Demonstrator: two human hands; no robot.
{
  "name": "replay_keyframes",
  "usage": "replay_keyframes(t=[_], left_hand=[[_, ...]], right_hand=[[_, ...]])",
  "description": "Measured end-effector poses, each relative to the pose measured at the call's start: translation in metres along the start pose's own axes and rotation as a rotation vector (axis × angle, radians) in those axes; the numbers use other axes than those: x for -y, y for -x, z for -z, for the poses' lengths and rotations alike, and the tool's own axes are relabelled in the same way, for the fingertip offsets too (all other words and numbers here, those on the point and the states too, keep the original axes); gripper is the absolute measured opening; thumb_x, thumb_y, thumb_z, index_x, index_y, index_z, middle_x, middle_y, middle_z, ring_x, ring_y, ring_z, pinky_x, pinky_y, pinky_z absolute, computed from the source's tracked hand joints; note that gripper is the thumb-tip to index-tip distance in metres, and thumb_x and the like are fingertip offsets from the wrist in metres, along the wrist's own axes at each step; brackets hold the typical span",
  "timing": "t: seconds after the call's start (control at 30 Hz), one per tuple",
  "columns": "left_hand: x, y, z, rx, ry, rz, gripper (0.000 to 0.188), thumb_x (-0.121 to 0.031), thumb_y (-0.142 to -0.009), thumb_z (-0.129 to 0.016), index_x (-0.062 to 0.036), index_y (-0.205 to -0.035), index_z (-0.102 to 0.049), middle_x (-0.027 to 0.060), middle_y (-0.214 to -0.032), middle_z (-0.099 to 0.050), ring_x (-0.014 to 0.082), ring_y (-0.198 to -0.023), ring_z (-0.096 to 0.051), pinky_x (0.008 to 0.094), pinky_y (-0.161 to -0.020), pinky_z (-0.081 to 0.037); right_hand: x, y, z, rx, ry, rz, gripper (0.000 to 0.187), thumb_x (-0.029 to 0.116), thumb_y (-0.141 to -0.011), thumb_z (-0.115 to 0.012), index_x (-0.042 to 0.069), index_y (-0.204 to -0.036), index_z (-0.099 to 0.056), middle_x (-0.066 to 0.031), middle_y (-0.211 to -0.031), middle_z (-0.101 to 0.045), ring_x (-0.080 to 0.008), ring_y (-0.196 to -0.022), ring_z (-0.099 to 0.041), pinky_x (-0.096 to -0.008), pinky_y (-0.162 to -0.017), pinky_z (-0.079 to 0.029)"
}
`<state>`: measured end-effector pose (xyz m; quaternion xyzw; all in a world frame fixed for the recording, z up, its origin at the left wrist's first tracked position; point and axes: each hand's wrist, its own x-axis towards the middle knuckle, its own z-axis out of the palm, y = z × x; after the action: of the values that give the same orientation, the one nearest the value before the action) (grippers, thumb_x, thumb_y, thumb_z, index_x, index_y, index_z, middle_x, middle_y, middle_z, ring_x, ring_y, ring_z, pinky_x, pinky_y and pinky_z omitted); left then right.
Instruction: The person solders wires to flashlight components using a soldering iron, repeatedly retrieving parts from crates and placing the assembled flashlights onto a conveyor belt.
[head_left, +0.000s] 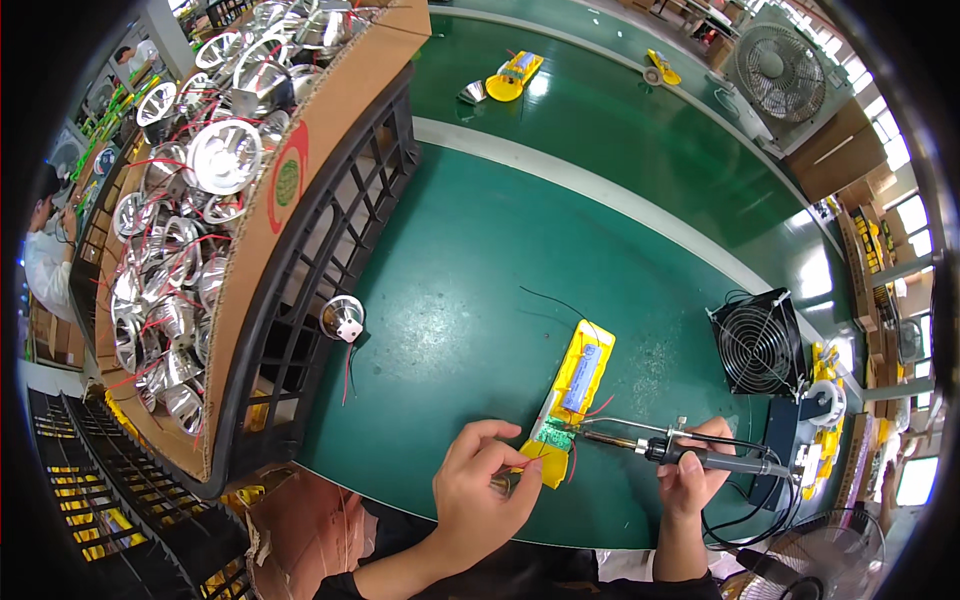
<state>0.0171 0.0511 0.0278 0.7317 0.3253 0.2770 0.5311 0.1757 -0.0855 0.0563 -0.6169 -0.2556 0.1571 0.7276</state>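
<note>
A yellow plastic housing point(598, 345) lies open on the green bench in front of me, with a blue cylindrical battery point(582, 378) and a small green circuit board point(553, 433) inside. My left hand point(478, 490) is closed in a pinch on a thin red wire point(533, 461) at the housing's near end. Something shiny shows partly under its fingers. In my right hand point(692, 475) is a black-handled soldering iron point(655, 450), its tip at the circuit board. A thin metal tube point(640, 427) attached to the iron runs alongside, also ending by the board.
At left, a cardboard box point(250, 300) of shiny reflectors rests on a black crate point(330, 230). One loose reflector point(343, 318) lies beside it. A small black fan point(758, 345) and the iron's cables point(790, 500) are at right. Beyond, a green conveyor point(620, 130) carries yellow housings point(515, 77).
</note>
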Motion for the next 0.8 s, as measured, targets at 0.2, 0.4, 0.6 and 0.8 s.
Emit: replay_keyframes(t=[0.2, 0.4, 0.6, 0.8], left_hand=[[-0.0029, -0.0028, -0.0022, 0.004, 0.003, 0.086, 0.01, 0.001, -0.067, -0.066, 0.0019, -0.065, -0.056, 0.0109, -0.096, -0.052, 0.0104, -0.063, -0.052, 0.0215, -0.055, -0.043], [-0.0058, -0.0047, -0.0017, 0.022, 0.006, 0.102, 0.008, 0.002, -0.067, -0.066, 0.0021, -0.066, -0.057, 0.0111, -0.096, -0.051, 0.0081, -0.06, -0.048, 0.0193, -0.054, -0.041], [-0.0038, -0.0056, -0.0014, 0.049, 0.057, 0.129, 0.008, 0.002, -0.067, -0.066, 0.003, -0.066, -0.058, 0.0117, -0.097, -0.051, 0.007, -0.06, -0.047, 0.0191, -0.054, -0.04], [-0.0073, -0.0095, 0.003, 0.079, 0.049, 0.174, 0.007, 0.002, -0.066, -0.066, 0.0028, -0.065, -0.059, 0.0117, -0.097, -0.052, 0.0065, -0.061, -0.047, 0.0182, -0.053, -0.039]], right_hand=[[-0.0059, -0.001, 0.0065, 0.013, -0.032, -0.063, 0.031, 0.021, -0.073, -0.065, -0.002, -0.08, -0.045, -0.0096, -0.061, -0.052, -0.0081, -0.042, -0.049, -0.0157, -0.035, -0.036], [-0.0064, 0.001, 0.004, 0.102, -0.01, -0.076, 0.027, 0.015, -0.075, -0.064, -0.003, -0.083, -0.045, -0.011, -0.064, -0.053, -0.0096, -0.044, -0.048, -0.0203, -0.04, -0.04], [-0.0072, 0.0016, 0.0027, 0.119, -0.03, -0.099, 0.025, 0.013, -0.075, -0.062, -0.004, -0.083, -0.045, -0.0112, -0.065, -0.053, -0.0098, -0.045, -0.049, -0.021, -0.041, -0.041], [-0.0072, 0.0021, 0.0023, 0.126, -0.008, -0.095, 0.025, 0.012, -0.075, -0.063, -0.004, -0.082, -0.046, -0.0102, -0.064, -0.052, -0.0096, -0.045, -0.049, -0.0207, -0.041, -0.041]])
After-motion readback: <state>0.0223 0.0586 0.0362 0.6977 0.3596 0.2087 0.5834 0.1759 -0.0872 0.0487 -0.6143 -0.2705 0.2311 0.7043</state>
